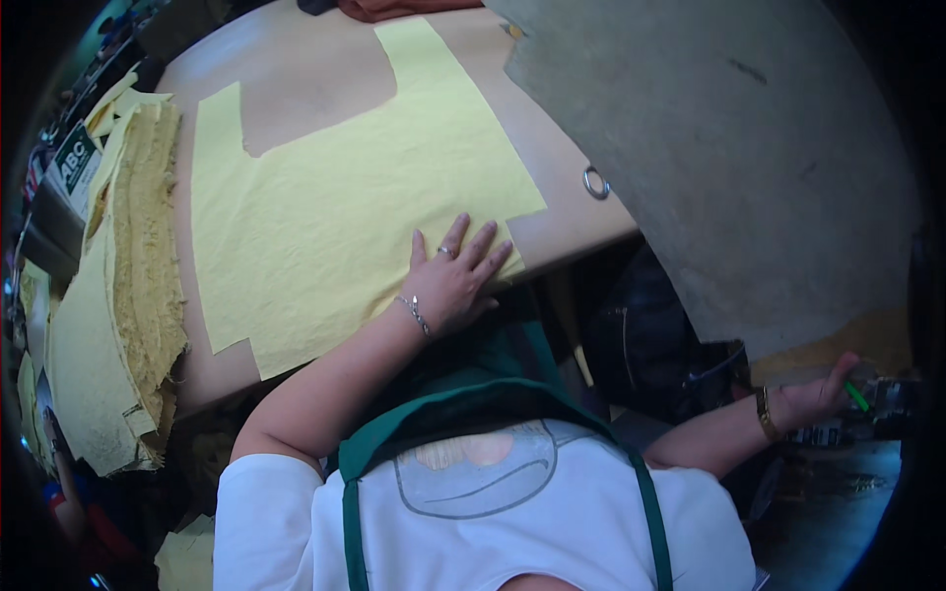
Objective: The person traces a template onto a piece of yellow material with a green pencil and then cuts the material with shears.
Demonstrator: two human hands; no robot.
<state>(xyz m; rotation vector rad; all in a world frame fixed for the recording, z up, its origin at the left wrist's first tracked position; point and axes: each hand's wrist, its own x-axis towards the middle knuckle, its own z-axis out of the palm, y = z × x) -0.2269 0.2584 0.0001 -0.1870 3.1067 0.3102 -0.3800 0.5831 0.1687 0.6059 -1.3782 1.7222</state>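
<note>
- Yellow fabric panel [325,217] lies spread on our pale table [310,103], probably for easy reach
- Our left hand [455,278] rests near its close edge, fingers spread, gripping nothing, seemingly to steady it
- Our right hand [816,402] is beside a slim green object [857,396]; whether fingers grasp it, we cannot tell

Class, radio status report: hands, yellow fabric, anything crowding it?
Left hand spread on cut yellow fabric panel; right hand out to the side, apparently holding slim green object; layered yellow fabric stack beside panel, at left.
</note>
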